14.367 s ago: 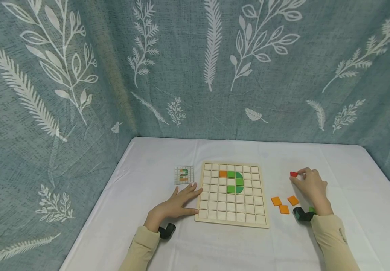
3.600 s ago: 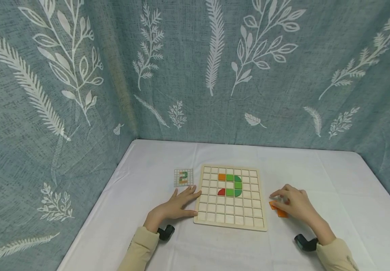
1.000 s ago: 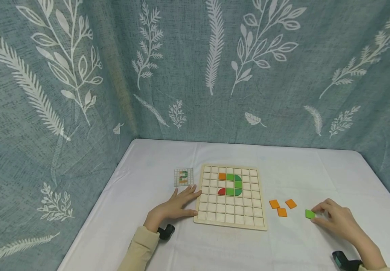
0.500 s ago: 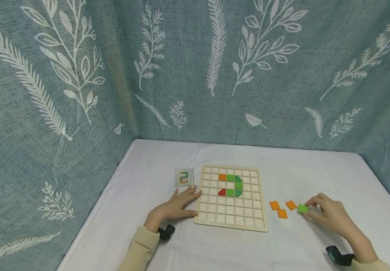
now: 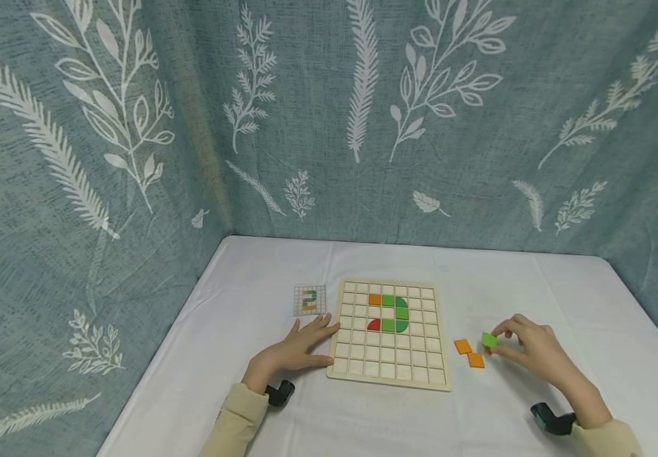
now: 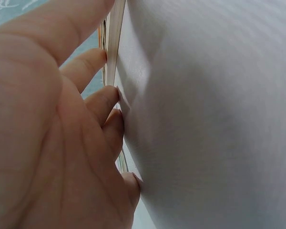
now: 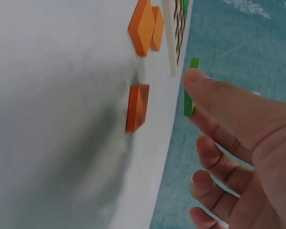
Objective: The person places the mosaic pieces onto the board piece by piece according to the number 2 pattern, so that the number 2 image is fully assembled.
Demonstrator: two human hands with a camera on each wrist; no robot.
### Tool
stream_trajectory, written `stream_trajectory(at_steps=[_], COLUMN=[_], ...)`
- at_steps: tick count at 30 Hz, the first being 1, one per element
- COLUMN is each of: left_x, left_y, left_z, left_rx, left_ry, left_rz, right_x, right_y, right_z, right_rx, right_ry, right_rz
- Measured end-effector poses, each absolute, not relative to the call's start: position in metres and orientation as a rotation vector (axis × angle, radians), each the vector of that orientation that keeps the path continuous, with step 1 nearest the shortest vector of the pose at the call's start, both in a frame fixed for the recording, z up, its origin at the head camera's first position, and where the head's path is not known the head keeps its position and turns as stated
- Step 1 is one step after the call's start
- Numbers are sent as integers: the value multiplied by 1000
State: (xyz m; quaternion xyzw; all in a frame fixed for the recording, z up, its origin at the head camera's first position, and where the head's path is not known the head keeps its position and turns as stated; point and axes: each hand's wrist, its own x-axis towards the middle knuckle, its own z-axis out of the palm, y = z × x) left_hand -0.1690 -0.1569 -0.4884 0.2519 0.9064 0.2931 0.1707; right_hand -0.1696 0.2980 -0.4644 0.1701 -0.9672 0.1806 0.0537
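Note:
My right hand pinches a green square tile between thumb and fingertips. In the right wrist view the green tile is lifted off the table, with an orange tile lying below it. Two more orange tiles lie just left of the hand, by the board's right side. My left hand lies with fingers spread, touching the left edge of the wooden grid board. On the board sit one orange tile, several green ones and a red rounded tile.
A small card printed with a gridded colour pattern lies left of the board, beyond my left hand. The white-covered table ends at a patterned teal curtain behind and at the side. Each wrist wears a black camera.
Since a second ago, my right hand has raised the green tile and carried it left, over an orange tile. Earlier, the red tile came onto the board. My left hand stays put.

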Motion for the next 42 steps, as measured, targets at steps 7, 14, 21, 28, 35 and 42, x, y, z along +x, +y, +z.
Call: stream_trajectory(at_steps=[7, 14, 21, 28, 35, 42], left_x=[-169, -168, -168, -169, -169, -170], left_y=[-157, -158, -158, -158, -158, -158], left_z=[-488, -488, -488, -489, -490, -490], left_rx=[722, 723, 718, 726, 727, 730], left_ry=[2573, 2571, 2575, 2575, 2579, 2576], left_rz=[834, 832, 824, 822, 811, 816], right_x=[-173, -176, -180, -184, -187, -187], right_y=[284, 272, 255, 238, 222, 207], right_z=[-462, -463, -461, -465, -469, -469], right_rx=[589, 676, 728, 777, 817, 851], right_ry=[-2901, -2869, -2846, -2848, -2828, -2825], right_rz=[560, 545, 556, 536, 526, 553])
